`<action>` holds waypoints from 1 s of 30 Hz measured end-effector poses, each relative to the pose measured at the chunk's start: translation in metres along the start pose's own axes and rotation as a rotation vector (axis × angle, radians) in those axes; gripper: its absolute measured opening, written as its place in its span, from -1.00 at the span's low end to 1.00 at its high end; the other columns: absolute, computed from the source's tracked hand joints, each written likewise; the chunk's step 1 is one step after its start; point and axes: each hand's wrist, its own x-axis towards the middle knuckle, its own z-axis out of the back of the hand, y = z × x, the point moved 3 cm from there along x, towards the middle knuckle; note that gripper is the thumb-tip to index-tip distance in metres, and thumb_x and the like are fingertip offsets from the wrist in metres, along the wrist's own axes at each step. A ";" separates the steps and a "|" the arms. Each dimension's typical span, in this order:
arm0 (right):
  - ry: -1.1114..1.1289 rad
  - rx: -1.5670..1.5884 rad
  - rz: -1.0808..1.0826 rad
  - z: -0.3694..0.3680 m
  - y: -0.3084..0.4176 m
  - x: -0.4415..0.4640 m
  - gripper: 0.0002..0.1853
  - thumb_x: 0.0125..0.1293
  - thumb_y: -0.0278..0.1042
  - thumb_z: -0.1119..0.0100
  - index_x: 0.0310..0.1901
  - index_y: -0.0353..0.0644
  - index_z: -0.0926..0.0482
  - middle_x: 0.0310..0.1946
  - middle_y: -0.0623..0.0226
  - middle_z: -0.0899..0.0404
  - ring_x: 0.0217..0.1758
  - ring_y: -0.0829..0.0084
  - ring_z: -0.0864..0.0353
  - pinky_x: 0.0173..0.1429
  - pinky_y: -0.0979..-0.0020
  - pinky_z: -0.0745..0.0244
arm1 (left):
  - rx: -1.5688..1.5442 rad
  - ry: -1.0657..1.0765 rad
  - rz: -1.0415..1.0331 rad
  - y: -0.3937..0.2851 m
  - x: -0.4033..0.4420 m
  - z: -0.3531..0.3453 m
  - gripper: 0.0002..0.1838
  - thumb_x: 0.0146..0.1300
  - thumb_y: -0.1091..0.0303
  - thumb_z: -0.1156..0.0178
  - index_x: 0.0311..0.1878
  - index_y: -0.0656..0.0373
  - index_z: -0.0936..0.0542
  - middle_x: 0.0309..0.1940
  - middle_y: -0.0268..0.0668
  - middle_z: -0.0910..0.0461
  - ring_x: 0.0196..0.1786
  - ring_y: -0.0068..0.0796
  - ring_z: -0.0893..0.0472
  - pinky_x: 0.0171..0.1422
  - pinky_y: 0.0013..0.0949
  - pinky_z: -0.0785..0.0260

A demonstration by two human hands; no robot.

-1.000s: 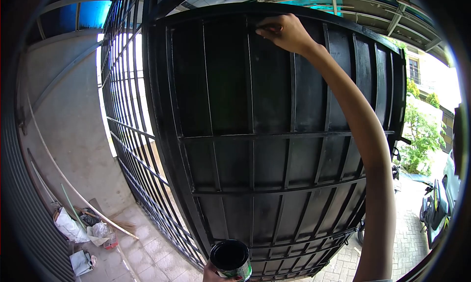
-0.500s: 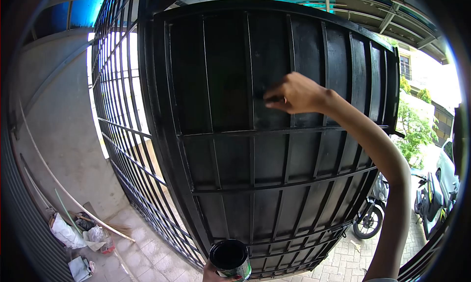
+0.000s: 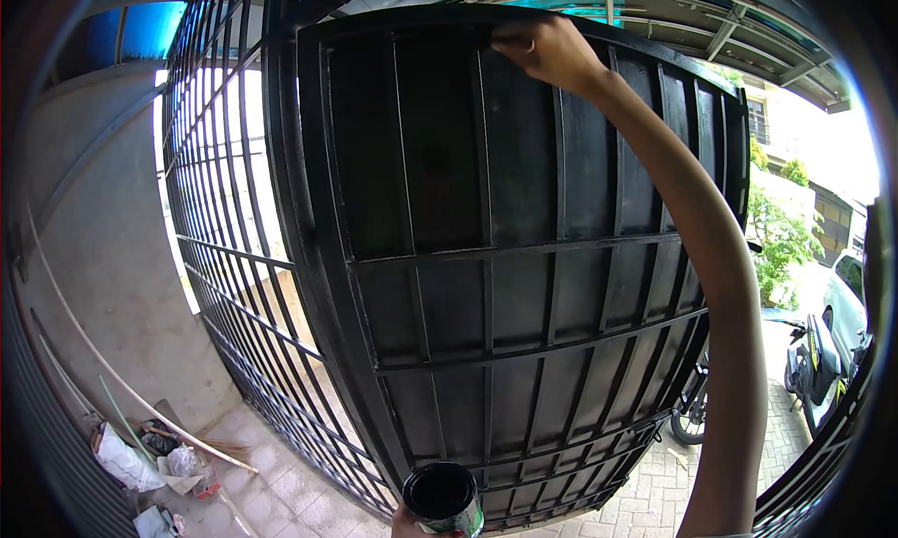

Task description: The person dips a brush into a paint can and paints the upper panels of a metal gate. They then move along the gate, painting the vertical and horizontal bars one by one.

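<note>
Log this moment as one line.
right hand: raised near top of black gate, grip unclear | left hand: holding open can | can: dark inside

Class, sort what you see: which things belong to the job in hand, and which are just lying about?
In the job:
- right hand, raised near the black panel
- left hand, holding the open can

Lying about:
- white sack
- long pale pole

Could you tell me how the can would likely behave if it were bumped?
The can would probably keep its shape, as its wall looks stiff. Being round, it might twist in the left hand. Its open top suggests any loose contents could spill if it tipped; the dark inside hides how full, and so how heavy, it is.
</note>
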 end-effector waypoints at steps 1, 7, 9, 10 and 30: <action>0.058 -0.013 0.002 -0.006 0.010 -0.017 -0.84 0.22 -0.27 -0.28 -0.23 -0.14 -0.67 -0.48 0.33 -0.67 -0.53 0.37 -0.66 -0.34 0.45 -0.59 | 0.001 0.000 0.002 0.000 -0.001 0.002 0.06 -0.51 0.27 -0.70 0.19 0.32 -0.37 0.05 -0.16 -0.56 0.11 -0.37 -0.55 0.26 -0.26 -0.40; 0.435 0.329 0.053 -0.002 0.072 -0.084 -0.85 0.18 -0.30 -0.26 -0.25 -0.12 -0.68 -0.44 0.22 -0.67 -0.40 0.26 -0.68 -0.24 0.34 -0.59 | -0.003 -0.019 -0.007 -0.002 -0.001 0.002 0.06 -0.51 0.25 -0.70 0.19 0.32 -0.37 0.05 -0.16 -0.55 0.11 -0.37 -0.56 0.26 -0.26 -0.41; 0.525 0.451 -0.069 0.009 0.069 -0.073 -0.84 0.19 -0.28 -0.26 -0.26 -0.14 -0.68 -0.48 0.21 -0.67 -0.40 0.30 -0.69 -0.24 0.37 -0.59 | 0.004 -0.019 -0.009 -0.003 -0.001 -0.004 0.07 -0.51 0.24 -0.70 0.19 0.33 -0.36 0.05 -0.16 -0.55 0.11 -0.37 -0.56 0.26 -0.26 -0.41; 0.569 0.510 -0.131 0.013 0.063 -0.068 -0.84 0.19 -0.28 -0.26 -0.26 -0.14 -0.68 -0.49 0.20 -0.67 -0.40 0.32 -0.69 -0.24 0.38 -0.58 | 0.006 -0.018 -0.009 -0.003 -0.001 -0.007 0.07 -0.51 0.24 -0.70 0.19 0.33 -0.36 0.05 -0.16 -0.55 0.11 -0.37 -0.56 0.26 -0.26 -0.41; -0.243 0.033 -0.189 -0.009 -0.046 -0.054 -0.85 0.18 -0.23 -0.18 -0.40 -0.11 -0.54 -0.58 0.23 -0.61 -0.52 0.13 -0.62 -0.45 0.21 -0.52 | 0.081 -0.139 -0.077 -0.004 0.009 -0.099 0.08 -0.52 0.19 -0.70 0.18 0.33 -0.36 0.04 -0.15 -0.55 0.11 -0.36 -0.56 0.25 -0.27 -0.42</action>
